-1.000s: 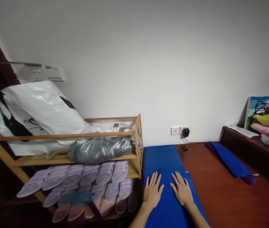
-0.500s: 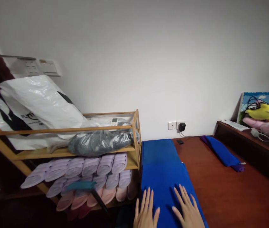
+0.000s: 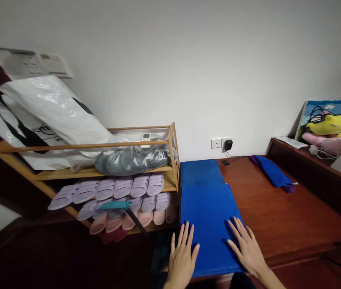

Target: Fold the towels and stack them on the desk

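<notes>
Your left hand (image 3: 182, 253) and right hand (image 3: 246, 249) are spread, palms down, at the near part of the cloth (image 3: 208, 218); whether they press it, I cannot tell. It lies flat along the table (image 3: 281, 218)'s left side, beside the rack (image 3: 173, 148).

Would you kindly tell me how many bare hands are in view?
2: the left hand is at the near-left edge of the flat, rectangular blue cloth, and the right hand is at its near-right edge. No others show.
</notes>
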Action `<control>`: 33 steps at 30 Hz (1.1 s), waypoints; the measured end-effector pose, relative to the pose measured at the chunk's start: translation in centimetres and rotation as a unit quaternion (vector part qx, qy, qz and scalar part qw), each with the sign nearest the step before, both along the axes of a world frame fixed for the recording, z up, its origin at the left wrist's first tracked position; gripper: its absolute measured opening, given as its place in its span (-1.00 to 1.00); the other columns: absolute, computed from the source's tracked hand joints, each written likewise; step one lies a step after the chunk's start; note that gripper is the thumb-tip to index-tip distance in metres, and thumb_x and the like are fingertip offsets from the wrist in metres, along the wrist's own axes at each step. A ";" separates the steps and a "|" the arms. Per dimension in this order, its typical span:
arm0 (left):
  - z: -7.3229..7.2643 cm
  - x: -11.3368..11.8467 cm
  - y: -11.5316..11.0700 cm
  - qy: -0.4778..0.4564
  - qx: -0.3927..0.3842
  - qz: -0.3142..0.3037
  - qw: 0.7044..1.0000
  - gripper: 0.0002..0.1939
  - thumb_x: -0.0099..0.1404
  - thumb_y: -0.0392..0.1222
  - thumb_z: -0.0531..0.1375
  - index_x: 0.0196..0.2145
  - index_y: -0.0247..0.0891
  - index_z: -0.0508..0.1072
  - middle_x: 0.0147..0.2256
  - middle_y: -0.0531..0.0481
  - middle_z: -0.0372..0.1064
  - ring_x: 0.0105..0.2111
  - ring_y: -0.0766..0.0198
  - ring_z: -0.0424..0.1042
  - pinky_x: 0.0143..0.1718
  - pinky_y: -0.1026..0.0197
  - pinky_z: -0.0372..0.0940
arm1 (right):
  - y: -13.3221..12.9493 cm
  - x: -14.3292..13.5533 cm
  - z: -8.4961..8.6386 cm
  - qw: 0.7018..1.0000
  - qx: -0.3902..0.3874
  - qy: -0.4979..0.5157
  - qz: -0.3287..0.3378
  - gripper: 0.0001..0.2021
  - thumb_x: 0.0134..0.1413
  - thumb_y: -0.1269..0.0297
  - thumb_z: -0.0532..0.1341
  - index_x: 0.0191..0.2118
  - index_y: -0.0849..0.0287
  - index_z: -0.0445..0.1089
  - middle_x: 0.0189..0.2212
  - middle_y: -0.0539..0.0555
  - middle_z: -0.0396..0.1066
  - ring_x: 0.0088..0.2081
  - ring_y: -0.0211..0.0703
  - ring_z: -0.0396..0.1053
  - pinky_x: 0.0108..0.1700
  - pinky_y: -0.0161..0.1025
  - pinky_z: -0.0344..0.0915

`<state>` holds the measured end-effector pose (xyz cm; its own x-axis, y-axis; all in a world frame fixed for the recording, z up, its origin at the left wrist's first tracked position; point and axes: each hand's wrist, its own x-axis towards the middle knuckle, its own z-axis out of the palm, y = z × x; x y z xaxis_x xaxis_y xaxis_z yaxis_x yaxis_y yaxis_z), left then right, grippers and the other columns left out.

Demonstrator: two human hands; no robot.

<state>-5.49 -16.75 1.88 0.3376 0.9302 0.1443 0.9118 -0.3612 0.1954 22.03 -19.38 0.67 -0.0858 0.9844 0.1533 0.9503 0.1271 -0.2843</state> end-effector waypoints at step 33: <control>-1.6 0.6 6.9 0.004 0.022 -0.020 1.000 -0.42 0.38 0.08 -0.18 0.28 -0.07 -0.24 0.30 0.01 -0.21 0.28 0.09 -0.17 0.23 -0.15 -0.08 | 8.6 0.0 -2.8 0.999 0.020 -0.001 -0.042 -0.37 0.14 -0.17 -0.14 0.28 -0.06 -0.12 0.31 0.06 -0.12 0.31 -0.05 -0.19 0.26 0.12 -0.12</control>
<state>-4.86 -9.89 0.26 0.3766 0.9082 0.1824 0.8977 -0.4064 0.1701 22.03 -10.75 -2.12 -0.0029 0.9814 0.1918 0.9585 0.0574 -0.2793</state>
